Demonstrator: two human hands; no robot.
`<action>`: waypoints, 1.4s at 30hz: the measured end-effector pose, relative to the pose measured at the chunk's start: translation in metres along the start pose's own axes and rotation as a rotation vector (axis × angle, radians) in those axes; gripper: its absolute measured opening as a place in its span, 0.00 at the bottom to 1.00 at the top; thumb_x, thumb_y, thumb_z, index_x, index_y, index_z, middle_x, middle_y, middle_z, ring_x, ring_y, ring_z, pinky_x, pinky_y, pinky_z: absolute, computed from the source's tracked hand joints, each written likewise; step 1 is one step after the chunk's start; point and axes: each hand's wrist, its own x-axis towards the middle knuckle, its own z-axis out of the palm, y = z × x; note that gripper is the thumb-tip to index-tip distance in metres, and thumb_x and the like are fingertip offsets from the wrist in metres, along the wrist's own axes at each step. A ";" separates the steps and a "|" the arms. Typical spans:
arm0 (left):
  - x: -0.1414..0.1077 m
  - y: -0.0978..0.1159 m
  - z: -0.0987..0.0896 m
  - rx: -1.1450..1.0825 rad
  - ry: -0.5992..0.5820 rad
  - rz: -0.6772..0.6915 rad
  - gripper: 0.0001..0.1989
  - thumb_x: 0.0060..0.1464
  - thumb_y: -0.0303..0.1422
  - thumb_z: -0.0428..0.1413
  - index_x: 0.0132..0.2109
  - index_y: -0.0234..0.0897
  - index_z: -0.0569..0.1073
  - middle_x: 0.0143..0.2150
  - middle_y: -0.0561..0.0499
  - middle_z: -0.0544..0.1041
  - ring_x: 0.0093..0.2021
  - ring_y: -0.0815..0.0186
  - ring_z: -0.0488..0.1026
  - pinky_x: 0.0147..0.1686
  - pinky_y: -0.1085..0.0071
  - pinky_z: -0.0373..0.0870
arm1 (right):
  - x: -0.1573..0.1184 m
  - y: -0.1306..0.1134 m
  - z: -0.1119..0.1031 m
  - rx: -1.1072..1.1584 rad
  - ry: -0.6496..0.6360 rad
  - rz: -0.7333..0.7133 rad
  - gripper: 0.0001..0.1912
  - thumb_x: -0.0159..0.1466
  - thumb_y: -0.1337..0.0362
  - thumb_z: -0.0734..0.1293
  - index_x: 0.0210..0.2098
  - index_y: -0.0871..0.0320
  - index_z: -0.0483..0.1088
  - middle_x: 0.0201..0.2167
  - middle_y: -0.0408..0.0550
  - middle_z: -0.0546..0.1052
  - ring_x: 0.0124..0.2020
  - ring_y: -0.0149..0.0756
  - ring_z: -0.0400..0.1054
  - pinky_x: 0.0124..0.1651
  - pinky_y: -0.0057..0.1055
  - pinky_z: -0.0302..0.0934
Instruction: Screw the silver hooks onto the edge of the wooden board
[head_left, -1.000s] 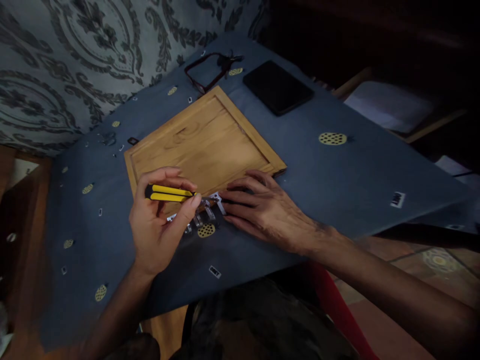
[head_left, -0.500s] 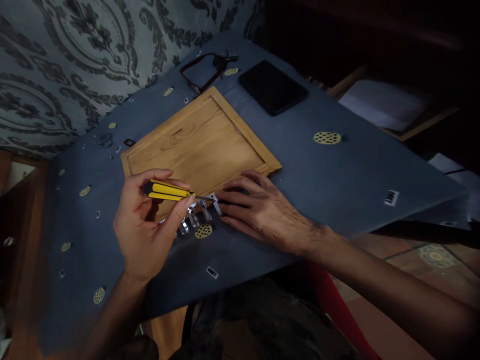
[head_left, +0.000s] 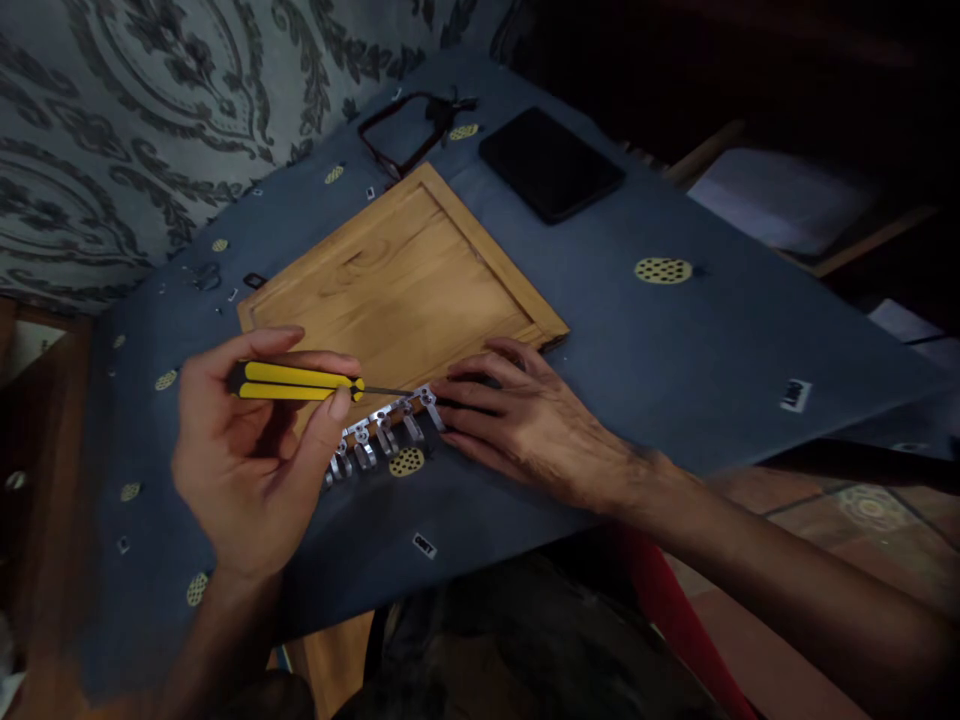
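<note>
Left hand: The left hand point(head_left: 247, 480) is holding a yellow and black screwdriver point(head_left: 296, 381), with the thumb and fingers pinching its handle.
Screwdriver: It is lying sideways in the hand, and its thin metal rod is pointing right, to the right end of the hooks; I can't tell if the tip is touching.
Right hand: The right hand point(head_left: 525, 430) is resting at that same end, its fingers bending and staying a little apart; I can't tell if they are pinching anything.
Hooks: A row of shiny metal hooks point(head_left: 386, 436) is sitting along the near edge of the board, between the two hands.
Board: The brown wooden board point(head_left: 397, 290) is lying flat on the blue cloth point(head_left: 585, 370), which is showing yellow pineapples.
Far side: A black tablet point(head_left: 551, 165) is lying past the board, and a dark loop point(head_left: 401, 135) is lying near the board's far corner.
</note>
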 end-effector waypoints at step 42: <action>-0.005 -0.014 0.004 0.152 -0.020 -0.004 0.14 0.51 0.29 0.68 0.44 0.43 0.75 0.39 0.55 0.78 0.37 0.68 0.78 0.37 0.70 0.79 | -0.001 0.000 0.002 -0.025 0.032 -0.010 0.14 0.74 0.60 0.60 0.49 0.53 0.77 0.53 0.43 0.81 0.55 0.42 0.69 0.64 0.50 0.53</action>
